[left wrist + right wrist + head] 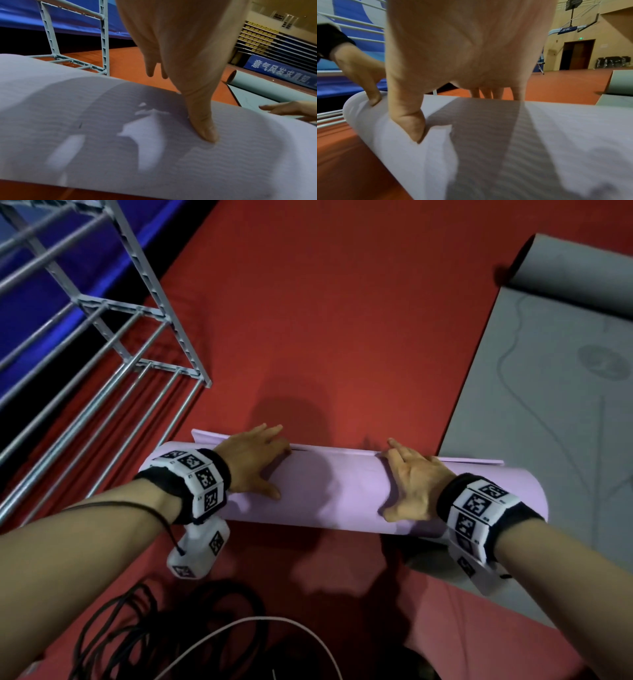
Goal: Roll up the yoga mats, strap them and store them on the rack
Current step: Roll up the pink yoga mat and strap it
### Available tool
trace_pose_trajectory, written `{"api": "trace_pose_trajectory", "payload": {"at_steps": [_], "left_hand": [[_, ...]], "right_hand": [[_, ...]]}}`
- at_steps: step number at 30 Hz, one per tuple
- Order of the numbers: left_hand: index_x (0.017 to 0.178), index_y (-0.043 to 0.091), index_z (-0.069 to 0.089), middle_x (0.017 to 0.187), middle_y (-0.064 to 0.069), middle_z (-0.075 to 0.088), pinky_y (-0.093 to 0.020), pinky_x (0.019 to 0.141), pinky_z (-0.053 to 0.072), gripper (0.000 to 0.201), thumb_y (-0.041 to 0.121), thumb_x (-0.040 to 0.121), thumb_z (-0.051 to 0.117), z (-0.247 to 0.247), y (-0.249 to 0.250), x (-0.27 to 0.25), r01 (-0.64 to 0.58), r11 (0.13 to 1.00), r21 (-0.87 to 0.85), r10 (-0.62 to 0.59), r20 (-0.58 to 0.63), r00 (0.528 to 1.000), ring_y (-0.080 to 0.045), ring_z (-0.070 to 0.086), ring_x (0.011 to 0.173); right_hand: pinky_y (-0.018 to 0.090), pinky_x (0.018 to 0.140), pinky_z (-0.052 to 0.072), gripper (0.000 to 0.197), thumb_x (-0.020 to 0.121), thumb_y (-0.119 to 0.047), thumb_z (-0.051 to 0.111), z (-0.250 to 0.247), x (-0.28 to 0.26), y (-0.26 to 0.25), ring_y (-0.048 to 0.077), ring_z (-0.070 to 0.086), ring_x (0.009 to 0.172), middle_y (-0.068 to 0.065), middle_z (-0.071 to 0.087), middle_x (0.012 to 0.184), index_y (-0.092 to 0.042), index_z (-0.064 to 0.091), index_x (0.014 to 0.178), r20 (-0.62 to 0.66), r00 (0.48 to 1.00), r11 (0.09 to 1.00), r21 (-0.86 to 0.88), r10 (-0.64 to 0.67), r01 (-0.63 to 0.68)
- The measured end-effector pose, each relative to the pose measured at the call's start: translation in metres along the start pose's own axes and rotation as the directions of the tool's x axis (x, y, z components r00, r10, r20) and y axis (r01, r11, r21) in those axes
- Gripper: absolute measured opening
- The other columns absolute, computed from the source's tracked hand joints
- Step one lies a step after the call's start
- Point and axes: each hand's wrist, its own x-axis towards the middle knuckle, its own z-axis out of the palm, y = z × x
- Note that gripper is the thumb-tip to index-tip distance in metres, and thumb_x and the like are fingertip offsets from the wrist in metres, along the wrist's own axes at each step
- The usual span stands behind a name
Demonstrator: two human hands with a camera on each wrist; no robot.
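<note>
A lilac yoga mat [335, 494] lies rolled into a thick tube across the red floor, with a short flat flap [205, 436] showing at its far side. My left hand [255, 460] rests on top of the roll's left part, fingers stretched over the far edge and thumb [204, 128] pressing the near face. My right hand [414, 477] presses the roll's right part the same way, its thumb [412, 121] on the textured mat [539, 148]. Neither hand curls round anything. No strap is visible.
A grey metal rack [113, 337] of bars stands at the left, close to the roll's left end. A grey yoga mat [555, 392] lies flat on the right, its far end curled. Black and white cables [154, 628] lie near my feet. Blue padding [51, 285] sits behind the rack.
</note>
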Motion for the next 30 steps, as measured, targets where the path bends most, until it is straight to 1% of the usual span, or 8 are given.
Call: {"api": "trace_pose_trajectory", "payload": {"at_steps": [3, 6, 12, 15, 17, 22, 27, 30], "left_hand": [[0.132, 0.024, 0.033, 0.124, -0.003, 0.056, -0.040, 0.092, 0.044, 0.090, 0.057, 0.062, 0.081, -0.006, -0.003, 0.003, 0.047, 0.986, -0.160, -0.048, -0.005, 0.999, -0.028, 0.055, 0.114], [0.151, 0.024, 0.011, 0.140, -0.002, 0.049, -0.041, 0.097, 0.035, 0.116, 0.067, 0.063, 0.074, -0.008, 0.000, 0.006, 0.103, 0.995, -0.003, -0.103, 0.070, 0.992, -0.032, 0.045, 0.122], [0.146, 0.024, 0.029, 0.127, -0.003, 0.038, -0.037, 0.084, 0.031, 0.121, 0.084, 0.048, 0.067, 0.003, 0.003, 0.003, 0.040, 0.976, 0.216, -0.054, 0.062, 0.997, -0.025, 0.037, 0.112], [0.141, 0.022, 0.035, 0.121, -0.004, 0.039, -0.038, 0.093, 0.031, 0.120, 0.084, 0.044, 0.069, 0.012, 0.004, -0.005, 0.008, 0.987, 0.162, -0.007, -0.006, 1.000, -0.025, 0.038, 0.110], [0.142, 0.018, 0.035, 0.126, -0.006, 0.039, -0.036, 0.100, 0.032, 0.123, 0.083, 0.042, 0.070, 0.021, 0.002, -0.011, -0.012, 0.999, 0.040, 0.015, -0.072, 0.997, -0.026, 0.041, 0.113], [0.146, 0.017, 0.032, 0.149, -0.003, 0.037, -0.037, 0.107, 0.026, 0.119, 0.081, 0.052, 0.066, 0.033, 0.010, -0.029, 0.010, 0.998, 0.062, -0.003, -0.123, 0.992, -0.022, 0.038, 0.134], [0.132, 0.019, 0.044, 0.124, -0.005, 0.061, -0.043, 0.083, 0.049, 0.110, 0.090, 0.049, 0.047, 0.042, 0.015, -0.046, 0.016, 0.994, 0.107, 0.006, -0.205, 0.979, -0.026, 0.063, 0.104], [0.136, 0.024, 0.038, 0.125, -0.007, 0.060, -0.044, 0.080, 0.050, 0.110, 0.090, 0.049, 0.049, 0.051, 0.016, -0.051, -0.011, 0.989, 0.144, 0.047, -0.246, 0.968, -0.028, 0.062, 0.104]], "right_hand": [[0.050, 0.116, 0.017, 0.120, 0.066, -0.056, 0.075, -0.008, 0.013, -0.007, 0.028, 0.018, 0.147, 0.005, -0.002, 0.165, -0.019, 0.001, 0.153, 0.051, 0.998, 0.999, -0.023, 0.046, -0.045], [0.055, 0.116, 0.009, 0.136, 0.061, -0.069, 0.074, -0.012, 0.022, -0.015, 0.033, 0.005, 0.149, 0.002, 0.001, 0.165, -0.030, -0.017, 0.153, 0.141, 0.986, 0.996, -0.006, 0.092, -0.092], [0.058, 0.112, 0.024, 0.122, 0.044, -0.072, 0.081, -0.006, 0.028, -0.033, 0.032, 0.024, 0.136, 0.009, 0.029, 0.140, -0.014, 0.030, 0.138, 0.080, 0.996, 0.997, -0.064, 0.042, -0.037], [0.052, 0.119, 0.015, 0.117, 0.043, -0.069, 0.084, 0.005, 0.025, -0.034, 0.028, 0.021, 0.145, 0.012, 0.024, 0.151, -0.011, 0.029, 0.129, 0.095, 0.996, 1.000, 0.003, 0.001, -0.001], [0.046, 0.115, 0.023, 0.107, 0.044, -0.069, 0.083, 0.011, 0.021, -0.032, 0.028, 0.040, 0.131, 0.007, 0.043, 0.128, -0.015, 0.030, 0.119, 0.043, 0.999, 1.000, 0.023, -0.016, 0.015], [0.043, 0.119, 0.016, 0.138, 0.053, -0.074, 0.076, 0.023, 0.011, -0.031, 0.027, 0.028, 0.142, 0.006, 0.025, 0.157, -0.020, 0.001, 0.156, -0.013, 0.996, 0.995, -0.059, -0.087, 0.086], [0.042, 0.119, 0.015, 0.136, 0.055, -0.079, 0.070, 0.032, -0.002, -0.036, 0.025, 0.024, 0.144, 0.004, 0.019, 0.160, -0.021, -0.001, 0.156, -0.059, 0.993, 0.989, -0.111, -0.100, 0.093], [0.043, 0.110, 0.025, 0.125, 0.053, -0.090, 0.048, 0.033, -0.007, -0.038, 0.026, 0.035, 0.135, 0.001, 0.032, 0.153, -0.023, 0.014, 0.153, -0.097, 0.992, 0.991, -0.112, -0.082, 0.071]]}}
